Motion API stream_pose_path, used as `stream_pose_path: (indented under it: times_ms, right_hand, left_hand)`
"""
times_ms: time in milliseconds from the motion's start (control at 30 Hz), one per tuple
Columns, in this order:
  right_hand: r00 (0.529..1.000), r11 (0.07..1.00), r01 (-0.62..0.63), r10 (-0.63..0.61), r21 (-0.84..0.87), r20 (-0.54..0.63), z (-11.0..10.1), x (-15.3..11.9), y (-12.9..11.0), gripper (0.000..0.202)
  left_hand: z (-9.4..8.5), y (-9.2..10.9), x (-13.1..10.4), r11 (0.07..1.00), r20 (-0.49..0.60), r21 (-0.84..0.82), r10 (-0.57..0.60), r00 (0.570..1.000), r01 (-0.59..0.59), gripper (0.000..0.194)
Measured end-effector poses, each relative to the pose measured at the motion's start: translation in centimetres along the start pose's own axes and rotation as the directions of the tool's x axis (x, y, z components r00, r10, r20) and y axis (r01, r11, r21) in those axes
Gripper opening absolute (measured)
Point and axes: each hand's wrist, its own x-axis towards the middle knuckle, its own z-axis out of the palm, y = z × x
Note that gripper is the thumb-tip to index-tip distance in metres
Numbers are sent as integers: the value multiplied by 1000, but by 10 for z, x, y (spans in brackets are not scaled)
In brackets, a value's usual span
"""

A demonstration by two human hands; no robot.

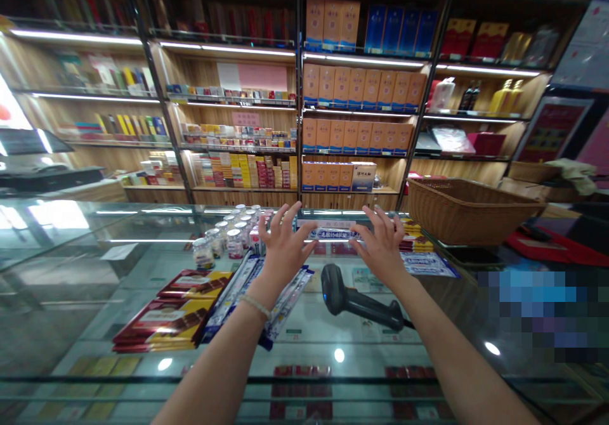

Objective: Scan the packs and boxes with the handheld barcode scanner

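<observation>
Loosely splayed, left hand (283, 245), right hand (382, 249), pinching slim packet (332, 235)

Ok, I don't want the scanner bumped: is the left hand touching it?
Apart: the head view shows glass counter between the left hand and the scanner.

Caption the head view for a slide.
Left hand and right hand hold a slim packet beyond a dark barcode scanner on a glass counter.

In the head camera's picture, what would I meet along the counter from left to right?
Red-and-yellow packs → the left hand → a blue-and-white packet between the two hands → the right hand → a wicker basket.
</observation>
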Motion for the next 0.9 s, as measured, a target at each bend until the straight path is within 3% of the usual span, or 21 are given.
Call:
stream_pose_path:
  times_ms: [267, 900]
  right_hand:
    - [999, 1000, 16, -16, -10, -37, -1, 1, -2, 20]
    - [1000, 998, -7, 7, 58, 0, -2, 2, -5, 19]
  left_hand:
    - [13, -7, -1, 993, -196, 38, 114, 974, -108, 19]
    - [15, -9, 0, 992, -239, 49, 128, 963, -119, 18]
